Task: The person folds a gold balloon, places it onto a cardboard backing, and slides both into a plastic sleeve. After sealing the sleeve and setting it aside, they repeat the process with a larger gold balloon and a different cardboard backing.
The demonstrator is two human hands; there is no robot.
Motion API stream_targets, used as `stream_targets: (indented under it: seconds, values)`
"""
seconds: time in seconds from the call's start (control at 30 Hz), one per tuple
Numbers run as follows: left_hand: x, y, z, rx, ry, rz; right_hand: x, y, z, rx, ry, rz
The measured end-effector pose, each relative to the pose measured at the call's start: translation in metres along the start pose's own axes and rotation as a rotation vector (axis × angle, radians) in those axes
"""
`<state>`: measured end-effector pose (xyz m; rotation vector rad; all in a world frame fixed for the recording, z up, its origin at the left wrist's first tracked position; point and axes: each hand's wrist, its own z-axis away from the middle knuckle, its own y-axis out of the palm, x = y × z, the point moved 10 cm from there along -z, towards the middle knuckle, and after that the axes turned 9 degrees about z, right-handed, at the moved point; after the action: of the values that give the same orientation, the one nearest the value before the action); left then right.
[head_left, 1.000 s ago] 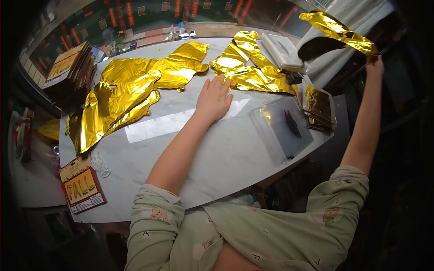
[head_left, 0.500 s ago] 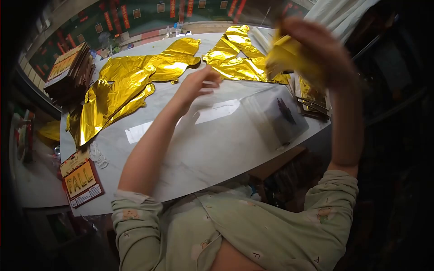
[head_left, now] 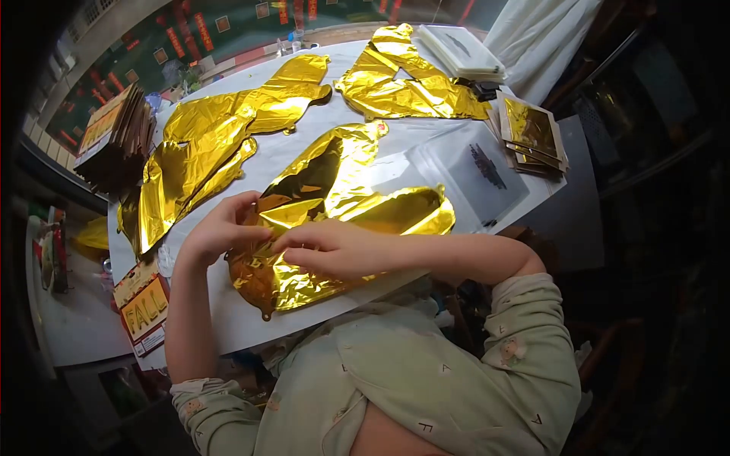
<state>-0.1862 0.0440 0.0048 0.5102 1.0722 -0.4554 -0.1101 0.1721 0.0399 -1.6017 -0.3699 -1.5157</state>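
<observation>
A flattened gold foil balloon (head_left: 350, 163) lies creased in front of me at the table's near edge. My left hand (head_left: 220, 228) grips its left side, fingers curled over the foil. Close by, my right hand (head_left: 342, 249) reaches in from the right, thumb and fingers closed on the foil near the left fingertips. Part of the balloon is hidden under the right hand and forearm. Beyond it lie more flat gold foil balloons, one pile (head_left: 201, 159) at the left and another, triangular with a hole (head_left: 403, 91), at the back.
A stack of cards (head_left: 114, 133) stands back left, with a card reading FALL (head_left: 144, 311) at the front left. A clear plastic sleeve stack (head_left: 494, 182) lies on the right of the white table (head_left: 319, 144). Nearby are gold-faced cards (head_left: 532, 133) and more clear packets (head_left: 460, 53).
The gold foil my right hand held up at the right now lies spread before me. Both hands have come down and together over it.
</observation>
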Motion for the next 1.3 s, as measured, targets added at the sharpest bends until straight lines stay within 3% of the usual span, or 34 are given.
stream_targets:
  seconds: [0.03,0.07,0.13,0.2,0.23,0.3,0.37,0.4,0.47,0.57,0.6,0.67,0.7,0.73,0.77,0.87,0.9,0.93,0.97,1.0,1.1,1.2,1.3]
  values:
    - [0.006,-0.012,0.0,-0.028,0.004,-0.122,0.014,-0.014,0.011,-0.055,-0.18,0.378]
    - [0.012,-0.024,0.0,-0.057,0.009,-0.242,0.007,-0.02,0.018,-0.035,-0.111,0.446]
    - [-0.002,-0.033,0.008,-0.214,0.093,-0.544,0.005,-0.022,0.036,-0.22,-0.331,0.945]
    - [-0.031,-0.019,0.028,-0.399,0.11,-0.794,-0.022,-0.013,0.045,-0.097,-0.23,1.062]
    - [-0.045,-0.004,0.036,-0.458,0.215,-0.943,-0.034,-0.006,0.048,-0.068,-0.227,1.131]
    - [-0.053,0.019,0.045,-0.515,0.406,-1.174,-0.042,-0.004,0.052,-0.075,-0.231,1.1]
    - [-0.048,0.048,0.043,-0.381,0.453,-1.081,-0.038,-0.007,0.05,0.001,-0.213,1.047]
    - [-0.027,0.051,0.035,-0.268,0.423,-1.076,-0.036,-0.013,0.046,0.044,-0.202,1.033]
    - [0.002,0.059,0.031,-0.252,0.378,-1.291,-0.035,-0.03,0.038,0.171,-0.14,1.057]
    - [0.02,0.053,0.03,-0.329,0.405,-1.332,-0.049,-0.056,0.021,0.336,-0.08,1.006]
    - [0.018,0.054,0.032,-0.344,0.393,-1.325,-0.045,-0.066,0.012,0.236,-0.162,0.954]
    - [0.015,0.056,0.035,-0.352,0.396,-1.322,-0.027,-0.095,-0.022,0.32,0.153,0.917]
    - [0.012,0.057,0.034,-0.377,0.429,-1.346,-0.011,-0.114,-0.037,0.102,0.226,0.928]
    - [0.01,0.058,0.032,-0.366,0.409,-1.344,0.007,-0.13,-0.05,-0.219,0.002,0.947]
    - [0.006,0.058,0.029,-0.355,0.392,-1.343,0.004,-0.139,-0.065,-0.339,-0.067,0.836]
    - [-0.01,0.057,0.025,-0.338,0.374,-1.355,-0.001,-0.138,-0.114,-0.517,-0.202,0.941]
    - [-0.014,0.054,0.022,-0.309,0.337,-1.348,0.0,-0.127,-0.129,-0.46,-0.194,0.974]
    - [-0.032,0.053,0.025,-0.33,0.444,-1.264,-0.003,-0.115,-0.141,-0.459,-0.297,0.958]
    - [-0.035,0.036,0.017,-0.316,0.268,-1.212,-0.006,-0.103,-0.151,-0.457,-0.4,0.94]
    - [-0.037,0.022,0.011,-0.301,0.095,-1.155,-0.013,-0.094,-0.162,-0.409,-0.312,0.938]
    - [-0.056,-0.044,0.021,-0.737,0.399,-1.097,-0.021,-0.071,-0.18,-0.4,-0.355,0.996]
    - [-0.048,-0.105,0.029,-1.004,0.612,-1.189,-0.024,-0.068,-0.185,-0.379,-0.349,1.057]
    - [-0.038,-0.138,0.032,-0.931,0.452,-1.002,-0.021,-0.072,-0.179,-0.4,-0.383,1.068]
